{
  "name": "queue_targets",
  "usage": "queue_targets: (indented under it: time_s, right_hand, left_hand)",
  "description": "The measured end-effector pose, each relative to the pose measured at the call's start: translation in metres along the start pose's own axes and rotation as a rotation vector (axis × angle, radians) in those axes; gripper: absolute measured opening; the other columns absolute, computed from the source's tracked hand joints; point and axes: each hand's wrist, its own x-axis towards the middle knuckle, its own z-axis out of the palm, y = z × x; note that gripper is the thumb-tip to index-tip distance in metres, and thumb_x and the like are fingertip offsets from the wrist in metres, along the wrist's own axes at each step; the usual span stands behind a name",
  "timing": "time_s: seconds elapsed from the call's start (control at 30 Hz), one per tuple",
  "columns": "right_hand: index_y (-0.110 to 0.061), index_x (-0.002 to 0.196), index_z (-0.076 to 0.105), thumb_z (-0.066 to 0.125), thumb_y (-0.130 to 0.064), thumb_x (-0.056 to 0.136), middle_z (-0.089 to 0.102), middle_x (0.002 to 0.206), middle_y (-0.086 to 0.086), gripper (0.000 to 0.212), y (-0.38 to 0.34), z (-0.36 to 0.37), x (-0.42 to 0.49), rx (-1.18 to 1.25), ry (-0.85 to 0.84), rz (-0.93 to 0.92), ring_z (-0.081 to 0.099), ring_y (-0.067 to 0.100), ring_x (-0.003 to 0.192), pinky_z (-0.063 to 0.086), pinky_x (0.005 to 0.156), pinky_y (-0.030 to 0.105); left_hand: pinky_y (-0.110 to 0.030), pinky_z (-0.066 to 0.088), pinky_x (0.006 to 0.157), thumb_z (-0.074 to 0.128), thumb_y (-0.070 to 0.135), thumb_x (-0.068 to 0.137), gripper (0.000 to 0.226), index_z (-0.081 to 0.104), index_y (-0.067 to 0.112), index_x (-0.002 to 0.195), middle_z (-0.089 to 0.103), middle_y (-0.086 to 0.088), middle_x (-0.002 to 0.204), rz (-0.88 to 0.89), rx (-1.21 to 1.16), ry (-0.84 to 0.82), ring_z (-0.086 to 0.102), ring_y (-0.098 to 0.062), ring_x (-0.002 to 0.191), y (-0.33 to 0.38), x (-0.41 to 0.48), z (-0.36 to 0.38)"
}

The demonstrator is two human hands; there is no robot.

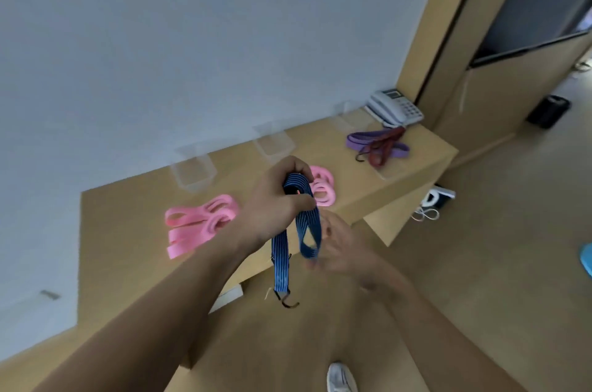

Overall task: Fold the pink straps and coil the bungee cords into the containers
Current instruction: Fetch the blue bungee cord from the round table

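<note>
Left hand [278, 196] grip curled tight round blue bungee cord [280, 263]; loops hang below grip. Right hand [339, 247] motion-blurred beside lower loop, grip state unreadable. Pink straps [198, 222] on surface [121, 231] beyond grip.

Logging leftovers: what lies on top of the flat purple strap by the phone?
A dark red bungee cord lies across the flat purple strap; the strap's stretch beneath it is covered.
</note>
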Motion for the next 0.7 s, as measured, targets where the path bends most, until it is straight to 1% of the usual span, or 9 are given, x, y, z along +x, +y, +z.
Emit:
queue_targets:
  time_s: [0.07,0.17,0.27,0.33,0.4,0.47,0.53,0.63,0.7]
  right_hand:
    - [-0.048,0.138,0.043,0.093,-0.037,0.062,0.054,0.138,-0.021,0.091,-0.004,-0.012,0.002,-0.045,0.062,-0.1,0.042,0.001,0.136,0.042,0.104,0.031]
    - [-0.038,0.115,0.062,0.088,-0.018,0.068,0.071,0.11,-0.006,0.057,-0.005,-0.03,0.005,0.036,0.077,-0.19,0.066,0.015,0.112,0.055,0.086,0.03]
    - [-0.015,0.092,0.07,0.083,-0.019,0.074,0.071,0.09,0.017,0.022,0.004,-0.06,0.001,0.063,0.12,-0.164,0.071,0.032,0.088,0.059,0.073,0.04]
    - [-0.01,0.087,0.069,0.081,-0.025,0.076,0.067,0.089,0.023,0.022,0.014,-0.086,-0.002,0.057,0.116,-0.11,0.069,0.034,0.08,0.058,0.078,0.049]
    - [-0.01,0.084,0.067,0.079,-0.028,0.077,0.065,0.081,0.018,0.023,0.022,-0.116,-0.003,0.023,0.079,-0.09,0.064,0.023,0.073,0.058,0.074,0.041]
    - [-0.005,0.082,0.061,0.078,-0.03,0.077,0.056,0.069,0.008,0.031,0.028,-0.151,-0.001,-0.038,0.073,-0.06,0.056,0.017,0.063,0.052,0.061,0.03]
    - [-0.008,0.076,0.053,0.077,-0.032,0.076,0.045,0.062,0.0,0.034,0.035,-0.188,0.005,-0.107,0.117,-0.005,0.046,0.015,0.056,0.043,0.054,0.029]
    - [-0.023,0.067,0.046,0.076,-0.042,0.072,0.039,0.06,-0.009,0.036,0.041,-0.237,0.017,-0.254,0.125,0.048,0.037,0.01,0.055,0.033,0.055,0.027]
    - [-0.017,0.071,0.052,0.075,-0.047,0.07,0.045,0.061,-0.01,0.038,0.042,-0.267,0.028,-0.341,0.106,0.072,0.041,0.009,0.057,0.035,0.058,0.029]
  left_hand:
    - [-0.024,0.04,0.054,0.07,0.011,0.063,0.03,0.06,0.029,0.084,0.056,0.011,0.067,0.019,0.04,-0.123,0.048,-0.008,0.056,0.009,0.01,0.027]
    - [-0.026,0.042,0.054,0.068,0.004,0.069,0.033,0.06,0.031,0.085,0.057,-0.01,0.078,0.066,0.112,-0.296,0.049,-0.012,0.061,0.024,0.026,0.069]
    - [-0.023,0.043,0.055,0.066,0.01,0.066,0.027,0.063,0.029,0.085,0.056,-0.004,0.08,0.063,0.108,-0.346,0.049,-0.013,0.064,0.038,0.049,0.103]
    - [-0.02,0.041,0.053,0.065,0.01,0.063,0.026,0.063,0.022,0.085,0.058,0.007,0.074,0.024,0.074,-0.326,0.048,-0.011,0.061,0.046,0.067,0.123]
    - [-0.018,0.041,0.051,0.064,0.008,0.06,0.025,0.064,0.018,0.083,0.058,0.019,0.065,-0.02,0.038,-0.265,0.048,-0.006,0.056,0.051,0.088,0.14]
    - [-0.018,0.041,0.05,0.061,0.006,0.058,0.027,0.064,0.015,0.083,0.058,0.009,0.067,-0.062,-0.004,-0.188,0.048,-0.011,0.056,0.051,0.112,0.154]
    - [-0.022,0.041,0.052,0.059,0.005,0.056,0.031,0.063,0.01,0.086,0.055,-0.005,0.071,-0.109,-0.028,-0.122,0.048,-0.019,0.06,0.046,0.131,0.167]
    - [-0.027,0.045,0.06,0.06,0.007,0.059,0.036,0.064,0.01,0.094,0.06,-0.01,0.083,-0.187,-0.057,-0.066,0.054,-0.023,0.071,0.026,0.152,0.182]
    - [-0.026,0.049,0.068,0.067,0.008,0.066,0.038,0.068,0.014,0.103,0.064,-0.01,0.095,-0.236,-0.04,-0.066,0.06,-0.021,0.083,0.008,0.166,0.188]
